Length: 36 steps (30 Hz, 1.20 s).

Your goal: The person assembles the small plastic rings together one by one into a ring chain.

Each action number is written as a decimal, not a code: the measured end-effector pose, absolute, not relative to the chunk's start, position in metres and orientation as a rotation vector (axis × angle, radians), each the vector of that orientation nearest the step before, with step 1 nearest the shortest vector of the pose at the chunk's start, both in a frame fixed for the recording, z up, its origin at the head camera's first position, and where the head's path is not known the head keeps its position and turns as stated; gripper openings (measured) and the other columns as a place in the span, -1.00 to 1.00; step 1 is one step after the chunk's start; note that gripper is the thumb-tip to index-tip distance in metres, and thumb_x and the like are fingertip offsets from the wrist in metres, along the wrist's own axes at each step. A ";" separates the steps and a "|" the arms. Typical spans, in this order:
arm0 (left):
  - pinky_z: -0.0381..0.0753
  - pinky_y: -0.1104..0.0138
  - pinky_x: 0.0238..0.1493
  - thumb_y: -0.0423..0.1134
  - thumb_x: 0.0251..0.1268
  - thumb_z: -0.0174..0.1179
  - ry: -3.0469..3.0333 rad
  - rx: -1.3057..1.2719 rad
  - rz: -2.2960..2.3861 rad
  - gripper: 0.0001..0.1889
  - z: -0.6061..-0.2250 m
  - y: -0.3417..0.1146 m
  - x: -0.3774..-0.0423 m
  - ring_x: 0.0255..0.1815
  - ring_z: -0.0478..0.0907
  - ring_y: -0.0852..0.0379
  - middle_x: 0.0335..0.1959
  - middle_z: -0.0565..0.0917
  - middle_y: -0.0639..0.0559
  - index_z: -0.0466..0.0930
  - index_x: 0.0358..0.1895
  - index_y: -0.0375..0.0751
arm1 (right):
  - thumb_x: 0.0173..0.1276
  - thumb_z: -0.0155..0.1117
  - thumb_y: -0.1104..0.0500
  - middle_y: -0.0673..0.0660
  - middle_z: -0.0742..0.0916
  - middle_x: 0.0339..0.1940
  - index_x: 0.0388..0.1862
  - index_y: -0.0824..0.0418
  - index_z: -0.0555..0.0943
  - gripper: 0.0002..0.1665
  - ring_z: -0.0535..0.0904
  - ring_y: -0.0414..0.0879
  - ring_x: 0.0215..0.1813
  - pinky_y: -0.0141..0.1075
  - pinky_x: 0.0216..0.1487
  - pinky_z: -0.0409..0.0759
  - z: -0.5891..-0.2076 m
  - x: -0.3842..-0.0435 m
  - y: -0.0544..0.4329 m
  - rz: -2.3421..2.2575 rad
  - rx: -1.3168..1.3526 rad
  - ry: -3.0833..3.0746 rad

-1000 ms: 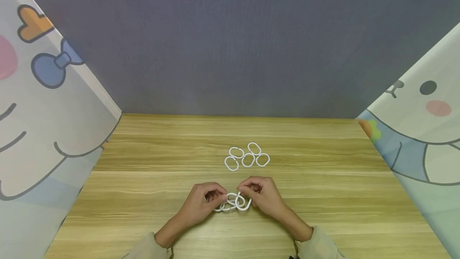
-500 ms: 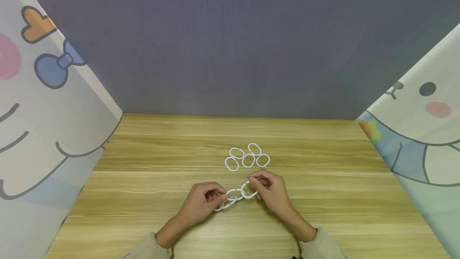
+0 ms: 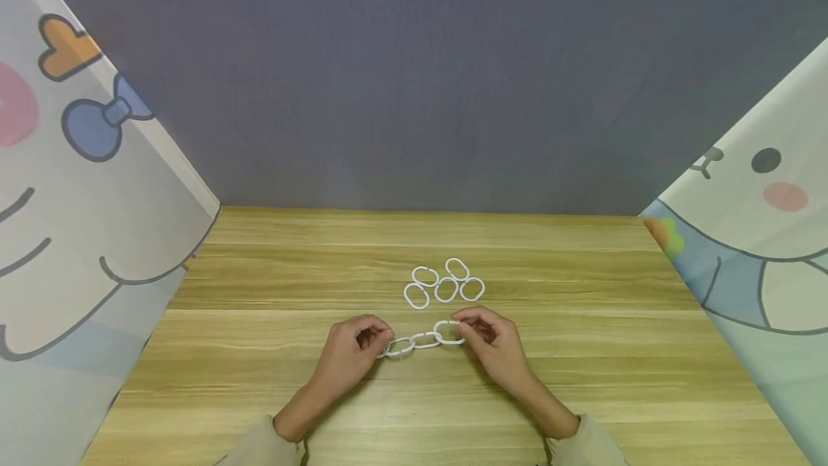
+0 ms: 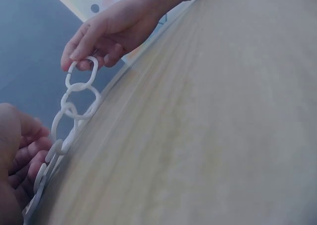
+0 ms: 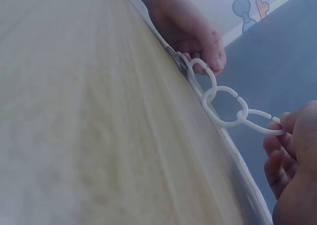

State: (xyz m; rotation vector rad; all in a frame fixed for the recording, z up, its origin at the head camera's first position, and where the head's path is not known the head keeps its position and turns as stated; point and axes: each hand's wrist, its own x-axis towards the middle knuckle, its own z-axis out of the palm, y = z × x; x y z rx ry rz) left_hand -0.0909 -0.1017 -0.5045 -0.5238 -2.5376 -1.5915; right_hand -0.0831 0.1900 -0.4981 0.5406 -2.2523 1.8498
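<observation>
A chain of white open-sided plastic links (image 3: 425, 347) stretches between both hands, low over the table. My left hand (image 3: 349, 354) pinches the chain toward its left end with thumb and fingers. In the left wrist view, further links (image 4: 43, 173) lie along the fingers and trail down below that hand. My right hand (image 3: 494, 344) pinches the right end link (image 3: 449, 343) between thumb and fingertips. Each link has a small gap in its side, plain on the middle ring (image 5: 210, 118) in the right wrist view. Part of the chain's left end is hidden by the left hand.
Several loose white links (image 3: 445, 300) lie in a cluster on the wooden table (image 3: 291, 265), just beyond the hands. A grey partition (image 3: 414, 92) rises at the table's back. Cartoon-printed panels (image 3: 155, 221) flank both sides.
The bunched links have been drawn out into a nearly straight line. My right hand has moved right and a little away; my left hand has shifted slightly left.
</observation>
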 end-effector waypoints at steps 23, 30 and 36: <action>0.74 0.30 -0.13 -0.36 0.35 0.57 -2.453 -0.546 -1.554 -0.88 -0.486 -0.083 -0.085 -0.21 0.66 0.27 -0.26 0.75 0.28 0.83 -0.19 -0.05 | 0.41 0.56 0.42 0.28 0.87 -0.23 0.02 0.35 0.80 -0.76 0.72 -0.19 -0.36 -0.41 -0.42 0.62 -0.500 -0.085 0.192 1.777 0.580 -2.381; 0.75 0.23 0.05 -0.20 0.37 0.59 -2.452 -0.624 -1.675 -0.68 -0.486 -0.065 -0.086 -0.01 0.71 0.13 -0.03 0.80 0.09 0.78 0.10 -0.15 | 0.42 0.55 0.43 0.24 0.89 -0.22 0.03 0.31 0.80 -0.76 0.71 -0.21 -0.36 -0.38 -0.42 0.64 -0.501 -0.087 0.188 1.777 0.604 -2.389; 0.77 0.24 0.05 -0.27 0.47 0.50 -2.401 -0.697 -1.763 -0.66 -0.498 -0.062 -0.089 -0.06 0.73 0.14 -0.07 0.82 0.04 0.71 0.19 -0.31 | 0.40 0.56 0.44 0.22 0.89 -0.22 0.03 0.28 0.81 -0.74 0.70 -0.22 -0.37 -0.39 -0.43 0.62 -0.503 -0.086 0.187 1.779 0.594 -2.399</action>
